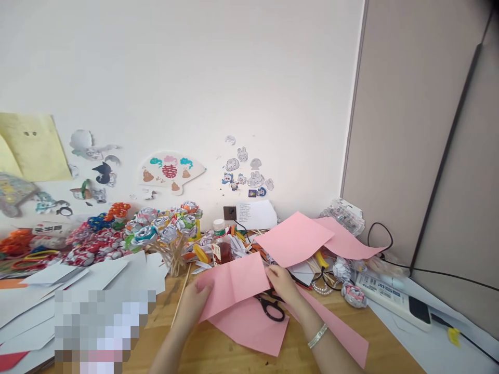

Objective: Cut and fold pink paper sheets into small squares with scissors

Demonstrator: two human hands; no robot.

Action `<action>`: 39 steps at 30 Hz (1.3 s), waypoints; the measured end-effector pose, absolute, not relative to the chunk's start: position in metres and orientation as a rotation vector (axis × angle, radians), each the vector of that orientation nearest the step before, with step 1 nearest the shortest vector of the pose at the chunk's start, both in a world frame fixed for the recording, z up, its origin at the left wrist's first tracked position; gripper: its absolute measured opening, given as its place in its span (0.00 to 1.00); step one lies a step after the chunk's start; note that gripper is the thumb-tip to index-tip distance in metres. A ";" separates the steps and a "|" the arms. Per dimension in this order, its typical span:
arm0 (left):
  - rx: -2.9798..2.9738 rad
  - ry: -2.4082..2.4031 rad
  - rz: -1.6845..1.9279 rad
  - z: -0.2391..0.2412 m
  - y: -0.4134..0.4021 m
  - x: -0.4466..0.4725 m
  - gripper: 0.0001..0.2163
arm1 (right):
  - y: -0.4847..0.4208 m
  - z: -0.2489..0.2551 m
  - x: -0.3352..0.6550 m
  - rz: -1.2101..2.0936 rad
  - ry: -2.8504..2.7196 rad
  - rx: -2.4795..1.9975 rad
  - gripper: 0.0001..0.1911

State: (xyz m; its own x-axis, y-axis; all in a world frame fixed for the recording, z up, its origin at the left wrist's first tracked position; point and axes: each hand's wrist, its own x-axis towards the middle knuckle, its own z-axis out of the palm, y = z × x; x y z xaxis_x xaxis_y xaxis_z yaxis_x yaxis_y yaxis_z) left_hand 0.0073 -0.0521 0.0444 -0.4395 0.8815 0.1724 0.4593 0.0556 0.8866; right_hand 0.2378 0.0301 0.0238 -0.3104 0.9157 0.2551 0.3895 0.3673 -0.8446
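Between my hands is a creased sheet of pink paper (237, 283), raised above the table. My left hand (197, 301) grips its left edge, thumb on top. My right hand (281, 283) pinches its right edge near the upper corner. Black-handled scissors (273, 310) lie just under the right hand, their blades partly hidden. Below the held sheet lies another pink piece (257, 330), and a long pink strip (339, 324) runs beneath my right forearm. More pink sheets (296, 239) rest on the clutter behind my right hand.
Paper flowers on sticks (171, 234) crowd the back left. A capped bottle (221, 241) stands behind the held paper. White sheets (97, 275) are stacked at left. On the right are a white power strip (393, 301), cables and a rolled paper flower (354, 295).
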 end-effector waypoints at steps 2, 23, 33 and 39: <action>1.381 2.053 1.387 0.043 -0.049 0.001 0.12 | 0.028 0.024 0.239 0.774 -1.995 -1.207 0.11; 1.439 2.134 1.570 0.110 -0.047 -0.008 0.15 | 0.011 0.038 0.271 1.113 -2.290 -0.836 0.31; 1.612 2.399 1.492 0.181 -0.056 0.024 0.19 | -0.008 0.030 0.254 1.688 -2.018 -0.626 0.45; 1.615 2.334 1.463 0.187 -0.063 0.035 0.18 | -0.021 0.027 0.244 1.666 -1.994 -0.466 0.40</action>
State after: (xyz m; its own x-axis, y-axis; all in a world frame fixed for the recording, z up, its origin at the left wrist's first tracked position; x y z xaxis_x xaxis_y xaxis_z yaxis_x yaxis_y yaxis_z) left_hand 0.0345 -0.0629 0.1871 -0.4875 0.7150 0.5011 0.7626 0.0691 0.6432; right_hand 0.2445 -0.0213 0.0268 -0.8183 0.5538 0.1542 -0.0534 0.1940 -0.9796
